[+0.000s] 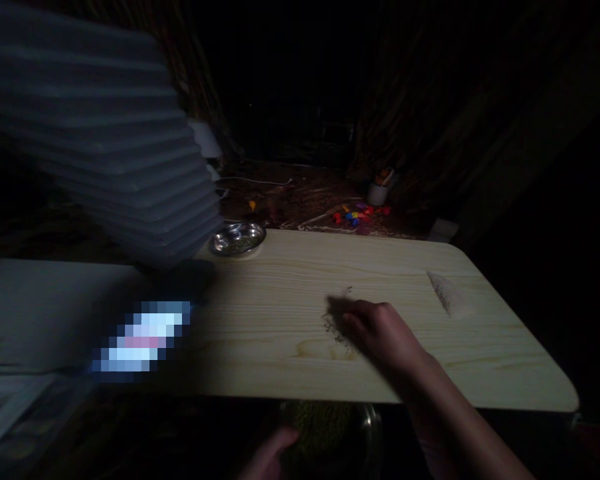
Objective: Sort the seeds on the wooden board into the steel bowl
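Observation:
My right hand is over the pale wooden table, its fingers curled and pressed together; whatever is in them is hidden. Beside the fingertips lie scattered dark bits. Below the table's front edge, my left hand grips the left side of a round, shiny-rimmed bowl, with the thumb over its edge. Green, grain-like stuff fills the bowl, too dark to name. A small metal dish at the table's back left has similar bits in it.
A pale triangular piece with dark specks lies on the table's right. Behind are colourful small pieces and a cup of sticks. A ridged grey object and a blurred-out bright screen occupy the left.

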`<control>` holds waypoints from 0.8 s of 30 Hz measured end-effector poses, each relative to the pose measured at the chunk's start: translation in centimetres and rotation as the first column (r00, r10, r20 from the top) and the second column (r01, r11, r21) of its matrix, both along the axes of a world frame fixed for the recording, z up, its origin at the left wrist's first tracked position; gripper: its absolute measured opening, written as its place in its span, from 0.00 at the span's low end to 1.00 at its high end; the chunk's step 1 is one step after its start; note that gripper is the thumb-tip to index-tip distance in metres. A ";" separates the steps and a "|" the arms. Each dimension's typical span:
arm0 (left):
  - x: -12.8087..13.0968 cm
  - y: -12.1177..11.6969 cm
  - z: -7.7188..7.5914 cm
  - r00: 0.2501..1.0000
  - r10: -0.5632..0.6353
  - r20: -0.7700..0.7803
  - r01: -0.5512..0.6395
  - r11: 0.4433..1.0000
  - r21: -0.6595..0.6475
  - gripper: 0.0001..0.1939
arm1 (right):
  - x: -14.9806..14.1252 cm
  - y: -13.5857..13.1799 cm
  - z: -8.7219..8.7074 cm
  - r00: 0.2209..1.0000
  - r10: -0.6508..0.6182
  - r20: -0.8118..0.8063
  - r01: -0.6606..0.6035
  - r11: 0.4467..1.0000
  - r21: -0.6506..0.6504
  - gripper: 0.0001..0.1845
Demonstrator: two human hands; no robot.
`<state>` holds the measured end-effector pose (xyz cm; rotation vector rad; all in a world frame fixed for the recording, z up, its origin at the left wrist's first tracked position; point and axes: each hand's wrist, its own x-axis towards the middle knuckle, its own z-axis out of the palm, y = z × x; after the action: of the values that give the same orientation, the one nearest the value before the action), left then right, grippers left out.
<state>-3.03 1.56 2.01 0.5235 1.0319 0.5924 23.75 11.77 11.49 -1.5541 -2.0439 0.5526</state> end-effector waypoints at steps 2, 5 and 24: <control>0.3 -0.3 -0.4 0.998 0.044 -0.040 -0.044 0.999 -0.010 0.17 | 0.0 -0.7 0.4 0.999 0.029 -0.035 -0.029 0.999 -0.016 0.14; 0.2 -0.8 -1.0 0.986 0.122 -0.113 -0.124 0.992 -0.018 0.13 | 0.9 -1.2 0.6 0.998 -0.002 -0.066 -0.001 0.999 -0.049 0.14; 0.6 -0.8 0.2 0.983 0.178 0.039 -0.176 0.983 -0.058 0.11 | 0.5 -2.8 -0.4 0.994 -0.003 -0.109 -0.008 0.995 -0.101 0.13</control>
<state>-2.47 0.80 2.17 0.3717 1.0565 0.7281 24.23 8.98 11.12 -1.5432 -1.9635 0.7361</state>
